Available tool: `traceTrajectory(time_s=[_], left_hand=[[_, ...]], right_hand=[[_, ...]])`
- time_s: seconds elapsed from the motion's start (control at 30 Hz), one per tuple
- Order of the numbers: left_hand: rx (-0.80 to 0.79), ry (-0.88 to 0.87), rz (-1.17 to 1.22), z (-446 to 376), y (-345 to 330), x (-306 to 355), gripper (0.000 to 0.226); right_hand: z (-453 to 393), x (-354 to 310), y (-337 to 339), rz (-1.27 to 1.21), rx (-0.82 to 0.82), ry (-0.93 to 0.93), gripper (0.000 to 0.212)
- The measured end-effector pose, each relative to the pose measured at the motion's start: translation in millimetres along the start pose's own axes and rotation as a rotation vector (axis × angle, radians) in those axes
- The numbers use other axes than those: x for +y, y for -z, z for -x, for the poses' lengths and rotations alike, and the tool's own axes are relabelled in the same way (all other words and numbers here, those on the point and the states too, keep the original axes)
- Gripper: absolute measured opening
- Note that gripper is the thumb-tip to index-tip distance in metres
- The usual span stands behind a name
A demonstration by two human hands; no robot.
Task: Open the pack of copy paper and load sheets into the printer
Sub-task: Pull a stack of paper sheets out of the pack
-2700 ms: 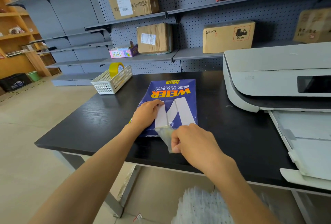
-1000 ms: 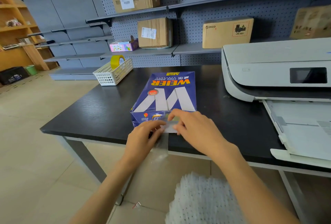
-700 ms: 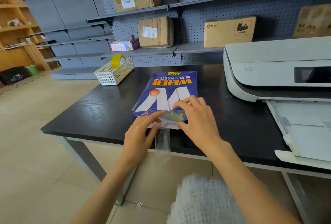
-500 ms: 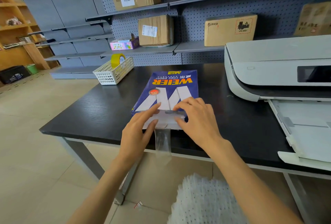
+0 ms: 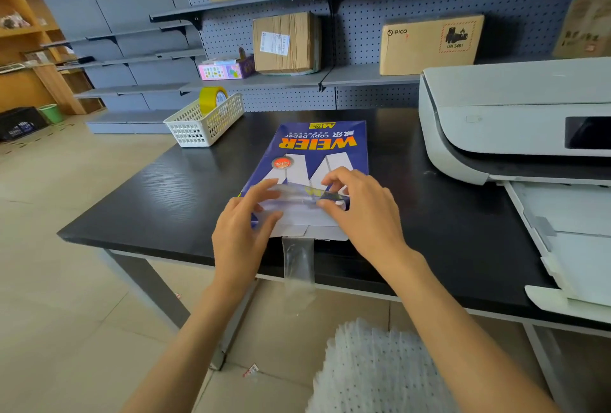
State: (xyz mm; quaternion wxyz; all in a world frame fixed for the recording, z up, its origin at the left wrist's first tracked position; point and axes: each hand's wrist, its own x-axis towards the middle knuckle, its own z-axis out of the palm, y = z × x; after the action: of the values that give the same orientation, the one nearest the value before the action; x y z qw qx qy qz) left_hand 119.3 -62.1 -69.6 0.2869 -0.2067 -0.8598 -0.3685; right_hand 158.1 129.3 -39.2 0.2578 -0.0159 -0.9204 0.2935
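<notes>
Pack of copy paper (image 5: 317,148) lying flat on the black table (image 5: 165,187), its near end at the table's near edge, left of the printer (image 5: 496,121) and well apart from it. Left hand (image 5: 243,234), fingers spread and unclenched, presses on the near left corner of the pack; right hand (image 5: 363,211) pinches the unfolded wrapper flap (image 5: 297,211) between thumb and fingers at the near right. A clear tape strip (image 5: 297,267) hangs from the flap over the table edge. The printer's paper tray (image 5: 568,230) stands extended at the near right. Judged handling: the ream is dense and heavy, stiff as a block; the wrapper is thin, glossy, likely slippery and easily torn. Best taken at the loosened flap edges to peel; the block itself under both long sides
</notes>
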Motion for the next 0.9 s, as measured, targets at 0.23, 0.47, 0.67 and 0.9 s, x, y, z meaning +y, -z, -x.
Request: traceTrajectory(time_s=[0.23,0.47,0.67,0.9], left_hand=[[0.104,0.018,-0.124,-9,-7,-13,0.063],[0.112,-0.074,-0.182,-10,-10,-18,0.061],[0.094,-0.096,-0.194,-11,-5,-18,0.066],[0.058,-0.113,-0.268,-8,0,-19,0.076]], right_hand=[[-5,1,-5,0.010,-0.018,-0.021,0.034],[-5,4,-3,-0.005,-0.040,-0.028,0.037],[-3,5,0,-0.004,-0.042,-0.030,0.037],[0,4,6,0.026,-0.043,-0.018,0.040]])
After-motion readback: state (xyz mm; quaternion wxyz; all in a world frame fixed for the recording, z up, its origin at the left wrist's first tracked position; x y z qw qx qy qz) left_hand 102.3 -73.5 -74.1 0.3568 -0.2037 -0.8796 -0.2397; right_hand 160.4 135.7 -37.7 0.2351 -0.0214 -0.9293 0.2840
